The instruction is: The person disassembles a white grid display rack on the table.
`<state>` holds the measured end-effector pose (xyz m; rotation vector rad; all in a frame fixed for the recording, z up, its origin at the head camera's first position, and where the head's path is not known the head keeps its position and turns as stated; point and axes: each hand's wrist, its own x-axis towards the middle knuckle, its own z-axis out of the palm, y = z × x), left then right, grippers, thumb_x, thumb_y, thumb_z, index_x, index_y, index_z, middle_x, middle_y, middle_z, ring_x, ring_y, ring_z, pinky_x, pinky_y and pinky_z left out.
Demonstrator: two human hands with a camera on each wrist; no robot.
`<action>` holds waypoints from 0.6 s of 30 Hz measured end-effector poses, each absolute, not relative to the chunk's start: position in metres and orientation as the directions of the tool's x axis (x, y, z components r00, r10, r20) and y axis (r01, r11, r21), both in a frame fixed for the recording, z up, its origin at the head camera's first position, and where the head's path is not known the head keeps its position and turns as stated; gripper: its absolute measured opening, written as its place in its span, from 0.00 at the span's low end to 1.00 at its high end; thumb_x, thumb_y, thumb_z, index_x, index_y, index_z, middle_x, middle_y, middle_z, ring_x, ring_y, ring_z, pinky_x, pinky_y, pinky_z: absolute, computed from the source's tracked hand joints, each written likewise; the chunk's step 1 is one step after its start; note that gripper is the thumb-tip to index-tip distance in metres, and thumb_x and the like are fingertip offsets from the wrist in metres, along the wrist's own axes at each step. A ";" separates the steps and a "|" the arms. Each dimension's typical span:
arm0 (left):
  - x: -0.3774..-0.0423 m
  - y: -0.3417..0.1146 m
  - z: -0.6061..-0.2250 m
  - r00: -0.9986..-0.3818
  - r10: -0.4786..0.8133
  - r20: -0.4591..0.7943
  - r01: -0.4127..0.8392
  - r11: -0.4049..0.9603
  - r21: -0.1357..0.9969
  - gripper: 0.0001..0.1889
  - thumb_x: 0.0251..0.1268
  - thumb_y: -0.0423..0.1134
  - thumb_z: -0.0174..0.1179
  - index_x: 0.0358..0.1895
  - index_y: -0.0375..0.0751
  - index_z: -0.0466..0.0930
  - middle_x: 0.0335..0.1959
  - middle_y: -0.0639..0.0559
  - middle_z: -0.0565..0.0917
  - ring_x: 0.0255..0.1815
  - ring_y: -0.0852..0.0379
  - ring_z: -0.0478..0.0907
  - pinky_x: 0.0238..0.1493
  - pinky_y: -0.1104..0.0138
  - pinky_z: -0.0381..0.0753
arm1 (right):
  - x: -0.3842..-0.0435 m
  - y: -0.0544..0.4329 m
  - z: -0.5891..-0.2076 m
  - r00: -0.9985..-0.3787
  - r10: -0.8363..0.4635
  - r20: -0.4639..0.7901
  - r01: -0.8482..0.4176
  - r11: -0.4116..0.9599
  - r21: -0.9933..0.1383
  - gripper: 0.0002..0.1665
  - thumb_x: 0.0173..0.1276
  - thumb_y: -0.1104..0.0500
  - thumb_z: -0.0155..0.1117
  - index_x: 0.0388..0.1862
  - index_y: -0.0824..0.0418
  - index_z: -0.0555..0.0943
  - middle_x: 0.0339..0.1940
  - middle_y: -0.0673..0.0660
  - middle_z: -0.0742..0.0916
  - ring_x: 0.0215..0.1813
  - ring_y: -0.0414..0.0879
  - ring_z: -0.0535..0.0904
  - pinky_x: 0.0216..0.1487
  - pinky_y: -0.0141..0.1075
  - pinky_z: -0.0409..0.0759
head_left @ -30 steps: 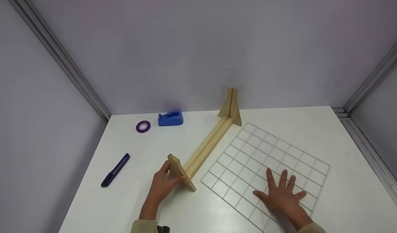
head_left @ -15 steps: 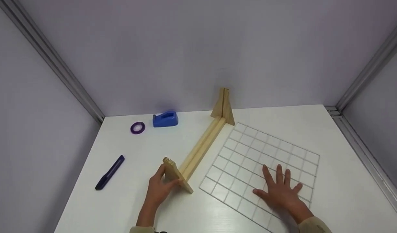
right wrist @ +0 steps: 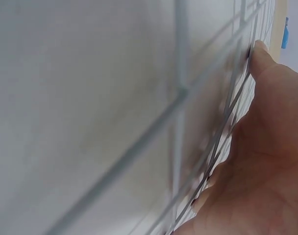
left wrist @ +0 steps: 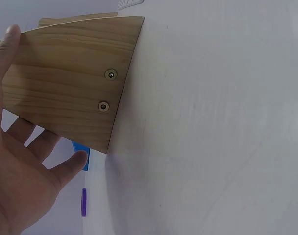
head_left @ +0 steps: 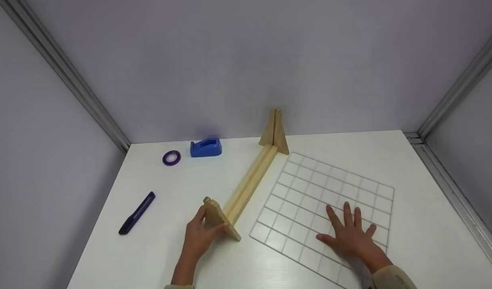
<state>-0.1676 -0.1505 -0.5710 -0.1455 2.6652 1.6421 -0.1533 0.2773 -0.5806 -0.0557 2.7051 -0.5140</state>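
A wooden stand (head_left: 252, 178) runs diagonally across the table, its two tapered end pieces joined by a pair of rails. My left hand (head_left: 198, 237) grips the near end piece (head_left: 220, 216) from both edges, thumb on one side and fingers on the other. Two bolts show on that wooden end piece (left wrist: 65, 73) in the left wrist view. A white wire grid panel (head_left: 306, 200) lies flat to the right of the stand. On it rests my right hand (head_left: 350, 237), palm down with fingers spread; the right wrist view shows the hand (right wrist: 266, 152) against the wires (right wrist: 139, 142).
On the left of the white table (head_left: 181, 188) lies a dark utility knife (head_left: 137, 212). Behind it are a purple tape ring (head_left: 171, 158) and a blue tape dispenser (head_left: 206, 147). Grey walls (head_left: 198, 60) close in the back and sides.
The whole view has shifted a little. The wire grid has turned slightly under my right hand and sits a bit nearer the stand's end. My left hand keeps its grip on the stand.
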 end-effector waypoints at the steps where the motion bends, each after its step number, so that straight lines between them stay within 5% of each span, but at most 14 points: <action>1: -0.168 -0.150 -0.571 -0.995 -0.078 -0.055 -0.084 0.449 0.890 0.50 0.50 0.57 0.76 0.77 0.45 0.65 0.77 0.43 0.68 0.81 0.39 0.58 0.81 0.44 0.55 | -0.154 0.279 -0.581 -0.924 -0.112 -0.365 0.029 0.932 -0.362 0.60 0.67 0.21 0.50 0.85 0.48 0.42 0.82 0.74 0.36 0.79 0.79 0.27 0.57 0.88 0.27; 18: -0.152 -0.139 -0.569 -0.986 -0.155 -0.065 -0.132 0.475 0.870 0.50 0.49 0.59 0.77 0.74 0.41 0.67 0.77 0.42 0.68 0.80 0.39 0.60 0.79 0.45 0.59 | -0.169 0.300 -0.585 -0.924 -0.177 -0.339 -0.023 0.910 -0.413 0.62 0.66 0.23 0.56 0.86 0.46 0.38 0.84 0.69 0.36 0.81 0.75 0.25 0.60 0.85 0.23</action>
